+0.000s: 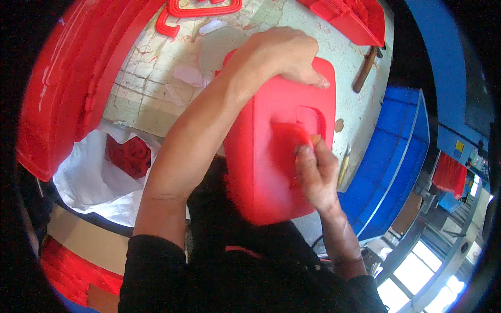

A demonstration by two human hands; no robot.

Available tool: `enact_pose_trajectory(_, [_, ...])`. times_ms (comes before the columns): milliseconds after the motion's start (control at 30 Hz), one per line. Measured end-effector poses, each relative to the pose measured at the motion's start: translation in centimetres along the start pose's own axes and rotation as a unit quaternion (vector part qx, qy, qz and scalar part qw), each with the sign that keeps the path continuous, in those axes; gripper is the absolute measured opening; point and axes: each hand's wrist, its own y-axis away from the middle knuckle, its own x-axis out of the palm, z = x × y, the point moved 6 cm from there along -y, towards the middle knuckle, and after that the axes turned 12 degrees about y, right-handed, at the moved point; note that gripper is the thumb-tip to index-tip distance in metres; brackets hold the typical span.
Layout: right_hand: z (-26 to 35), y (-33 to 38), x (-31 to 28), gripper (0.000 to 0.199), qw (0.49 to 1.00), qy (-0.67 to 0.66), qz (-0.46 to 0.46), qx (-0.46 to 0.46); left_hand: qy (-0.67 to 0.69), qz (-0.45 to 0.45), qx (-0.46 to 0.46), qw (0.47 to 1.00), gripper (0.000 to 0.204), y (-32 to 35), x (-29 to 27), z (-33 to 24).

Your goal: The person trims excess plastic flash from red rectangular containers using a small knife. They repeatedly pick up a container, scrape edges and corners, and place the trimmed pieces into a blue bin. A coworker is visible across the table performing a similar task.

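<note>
A smooth red moulded plastic part (261,172) with rounded corners lies tilted across the table's near edge, in front of my body. My left hand (292,55) reaches over its far end and grips the edge there, with the thumb lying on the top face and the other fingers bent out of sight. In my right hand (319,175), thumb and fingers pinch a small red plastic flap (291,134) that stands up beside a recess (312,121) in the part. Whether this flap is still joined to the part, I cannot tell.
Red plastic pieces (203,9) and paper scraps lie on the worn table (141,83). A wooden-handled hammer (365,70) and a thin yellowish tool (344,167) rest at its right side, by a blue crate (376,161). Stacked red parts (78,78) and a white sack (88,172) stand left.
</note>
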Motion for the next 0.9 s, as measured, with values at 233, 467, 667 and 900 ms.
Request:
enact_pose_trajectory(233, [-2.1, 0.9, 0.1, 0.025, 0.97, -0.183, -0.06, 0.146, -0.016, 0.014, 0.015, 1.0, 0.062, -0.1, 0.3, 0.0])
enact_pose_trajectory(467, [-2.4, 1.9, -0.5, 0.022, 0.958, -0.211, -0.115, 0.156, -0.033, 0.025, 0.023, 0.999, 0.065, 0.8, 0.3, -0.4])
enact_pose_trajectory(667, [-3.9, 3.8, -0.5, 0.018, 0.953, -0.2, -0.168, 0.155, -0.024, 0.058, 0.035, 0.997, 0.071, 2.7, 0.5, -1.6])
enact_pose_trajectory(900, [-1.2, 2.0, -1.1, 0.022, 0.962, 0.171, -0.214, 0.017, -0.014, 0.062, 0.037, 0.997, 0.069, 3.1, 0.7, -1.1])
